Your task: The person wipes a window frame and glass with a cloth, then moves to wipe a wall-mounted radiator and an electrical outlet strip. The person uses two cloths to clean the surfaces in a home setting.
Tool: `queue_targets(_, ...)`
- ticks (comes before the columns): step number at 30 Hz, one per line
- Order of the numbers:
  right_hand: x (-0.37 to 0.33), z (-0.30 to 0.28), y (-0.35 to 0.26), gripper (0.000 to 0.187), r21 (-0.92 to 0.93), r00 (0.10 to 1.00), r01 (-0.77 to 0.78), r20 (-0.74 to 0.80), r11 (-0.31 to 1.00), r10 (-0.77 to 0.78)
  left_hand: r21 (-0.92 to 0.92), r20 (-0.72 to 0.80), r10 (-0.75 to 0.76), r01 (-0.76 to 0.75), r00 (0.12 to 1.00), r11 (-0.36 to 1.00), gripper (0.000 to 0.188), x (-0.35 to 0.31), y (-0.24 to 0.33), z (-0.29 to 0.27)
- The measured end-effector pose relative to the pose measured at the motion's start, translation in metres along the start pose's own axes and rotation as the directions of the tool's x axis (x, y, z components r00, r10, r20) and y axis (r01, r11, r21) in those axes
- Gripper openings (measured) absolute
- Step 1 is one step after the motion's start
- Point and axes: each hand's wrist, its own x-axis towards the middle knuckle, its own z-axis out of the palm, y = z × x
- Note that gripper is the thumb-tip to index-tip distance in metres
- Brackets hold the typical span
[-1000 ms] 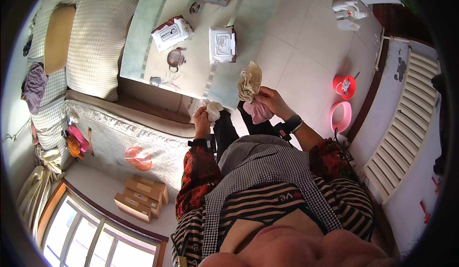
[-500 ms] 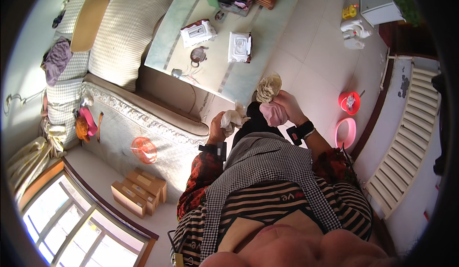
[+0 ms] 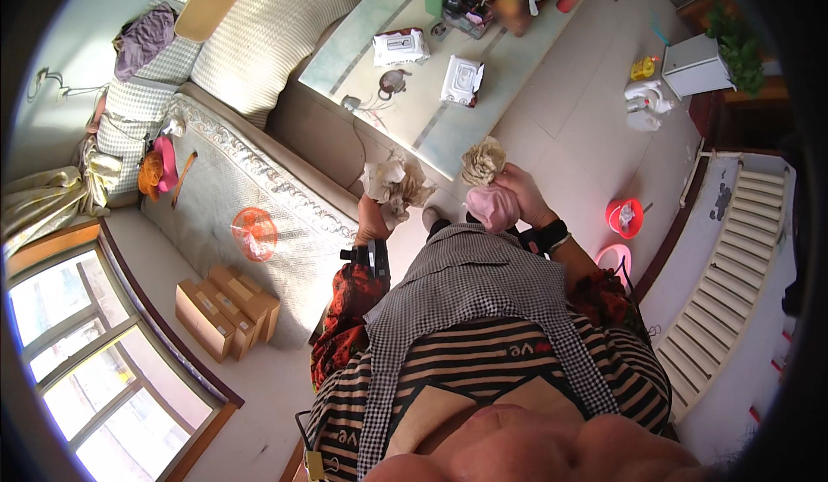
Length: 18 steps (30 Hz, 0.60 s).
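My left hand is closed around several crumpled, off-white sheets, like used wipes or tissues, which fan out above the fingers. My right hand grips a bunched pink cloth. A crumpled beige wad, like paper or cloth, sticks up just beyond the pink cloth at the same hand; its lower end is hidden. The two hands are apart, in front of my checked apron. Two white wipe packs lie on the table ahead.
A long, pale table stands ahead, with bottles and fruit at its far end. To the left are a sofa, a quilted bed-like surface and cardboard boxes. A red bucket, pink basin and radiator are at right.
My left hand has moved left, away from the right one, and its crumpled sheets now spread wider. The right hand keeps its hold. The whole view has turned slightly.
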Motion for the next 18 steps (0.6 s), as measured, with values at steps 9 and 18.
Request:
queue_targets(9,-0.023,-0.042,-0.006,0.031,0.037,0.997,-0.075,0.028,0.996,0.074,0.61,0.149,0.206,-0.254,0.967,0.751,0.034,-0.023,-0.061,0.011)
queue_targets(18,-0.071,-0.164,-0.052,0.025,0.071,0.995,-0.001,-0.102,0.997,0.008,0.618,0.168,0.124,-0.202,0.978,0.76,0.036,0.028,-0.134,0.114)
